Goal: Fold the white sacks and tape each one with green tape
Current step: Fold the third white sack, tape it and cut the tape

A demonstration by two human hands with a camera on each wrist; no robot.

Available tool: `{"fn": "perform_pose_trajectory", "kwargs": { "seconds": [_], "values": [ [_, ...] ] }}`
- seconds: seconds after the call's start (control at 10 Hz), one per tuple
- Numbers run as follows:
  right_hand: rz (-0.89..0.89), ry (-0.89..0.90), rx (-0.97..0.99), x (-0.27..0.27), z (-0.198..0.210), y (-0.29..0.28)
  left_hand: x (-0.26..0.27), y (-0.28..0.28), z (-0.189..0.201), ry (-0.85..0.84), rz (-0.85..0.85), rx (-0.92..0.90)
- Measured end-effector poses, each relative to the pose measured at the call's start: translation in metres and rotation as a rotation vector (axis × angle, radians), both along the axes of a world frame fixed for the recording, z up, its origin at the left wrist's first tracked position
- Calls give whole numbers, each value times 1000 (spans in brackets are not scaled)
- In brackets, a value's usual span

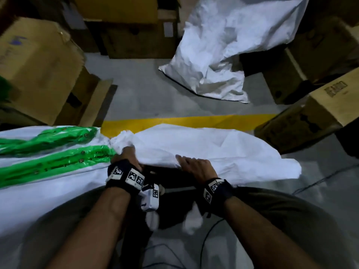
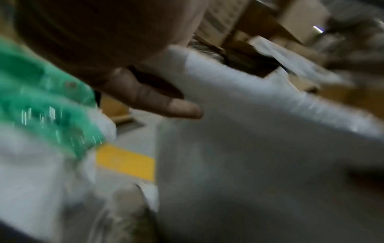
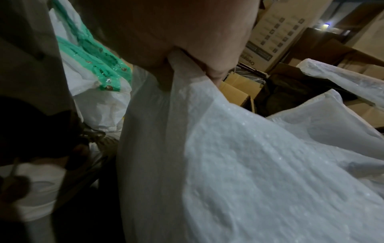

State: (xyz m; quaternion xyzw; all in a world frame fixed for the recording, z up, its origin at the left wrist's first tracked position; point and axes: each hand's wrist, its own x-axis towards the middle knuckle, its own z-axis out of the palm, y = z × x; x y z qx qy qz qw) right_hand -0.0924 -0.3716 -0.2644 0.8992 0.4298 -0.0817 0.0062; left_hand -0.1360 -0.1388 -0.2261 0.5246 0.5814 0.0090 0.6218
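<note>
A white woven sack lies crumpled across my lap and the floor in front of me. My left hand grips its bunched left end, and my right hand pinches its near edge; the right wrist view shows the sack hanging from my fingers. In the blurred left wrist view a finger lies against the sack. At my left rests a folded white sack bound with strips of green tape. A third white sack leans at the back.
Cardboard boxes stand around: one at the left, several at the back and at the right. A yellow floor line crosses the grey floor. Cables run on the floor at the right.
</note>
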Motion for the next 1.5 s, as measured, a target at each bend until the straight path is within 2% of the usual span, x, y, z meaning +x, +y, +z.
{"fn": "perform_pose_trajectory", "kwargs": {
  "seconds": [0.1, 0.2, 0.3, 0.4, 0.5, 0.6, 0.7, 0.8, 0.9, 1.0, 1.1, 1.2, 1.3, 1.5],
  "values": [
    [-20, -17, 23, -1, 1, -1, 5, 6, 11, 25, -78, 286],
    [47, -137, 37, -2, 4, -5, 15, 25, 15, 51, -163, 237],
    [37, -198, 61, -4, 6, -1, 14, 27, 13, -95, -23, -145],
    [23, -158, 73, -7, 12, 6, 8, 15, 24, -129, -24, -249],
    [-23, -114, 109, -5, 17, 0, 6, 29, 30, -143, -82, -122],
    [10, -91, 127, -3, 24, -8, 3, 52, 38, -221, -107, -195],
    [22, -25, 139, -3, 26, -13, 0, 54, 45, -185, -73, -267],
    [3, -19, 158, -4, 27, -14, 2, 43, 57, -133, -170, -222],
    [-11, -54, 195, -6, 35, -14, 6, 40, 58, -70, -208, -135],
    [-63, -84, 158, -4, 32, -17, 11, 39, 52, -53, -222, -142],
    [-162, -51, 60, -3, 28, -10, 24, 40, 51, -89, -231, -152],
    [-333, -17, 64, -7, 28, 4, 36, 37, 57, -128, -266, -155],
    [-403, -9, 153, -10, 32, 22, 37, 32, 62, -120, -333, -180],
    [-332, 12, 169, -19, 41, 55, 33, 25, 68, -95, -440, -234]
  ]
}}
